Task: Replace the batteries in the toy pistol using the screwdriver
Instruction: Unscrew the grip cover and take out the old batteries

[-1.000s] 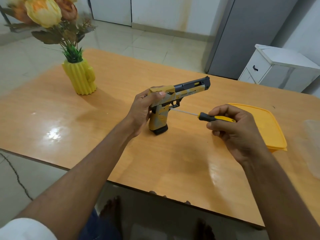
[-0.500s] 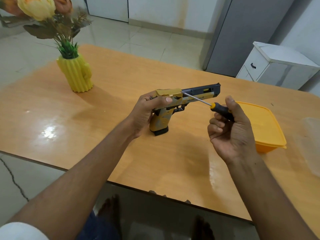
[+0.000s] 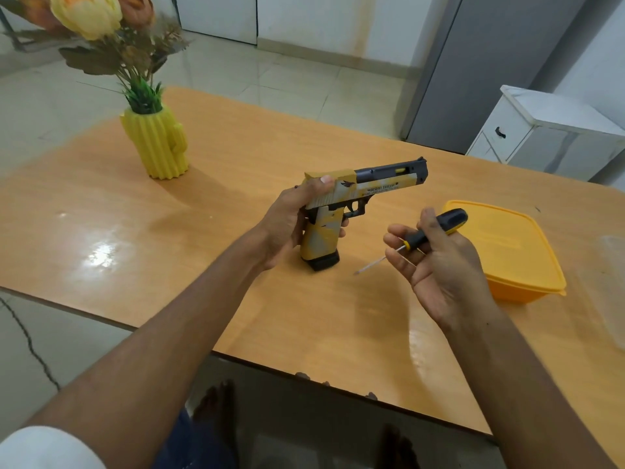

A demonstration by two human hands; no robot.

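Observation:
The toy pistol (image 3: 365, 189), yellow and grey with a black barrel end, stands upright on its black magazine base on the wooden table (image 3: 236, 157). My left hand (image 3: 291, 218) grips its rear and handle, thumb on the slide. My right hand (image 3: 436, 265), palm up, holds the screwdriver (image 3: 426, 233) by its black and yellow handle. The thin metal shaft points down and left, its tip just right of the pistol's base and apart from it.
A yellow lidded plastic container (image 3: 507, 252) sits right behind my right hand. A yellow cactus-shaped vase (image 3: 157, 145) with flowers stands at the far left. A clear plastic piece (image 3: 608, 282) lies at the right edge. The table's near edge runs below my forearms.
The screwdriver has turned in my right hand: its tip pointed at the pistol's slide, now it points down toward the table. My right hand has rolled palm up. The pistol stayed put.

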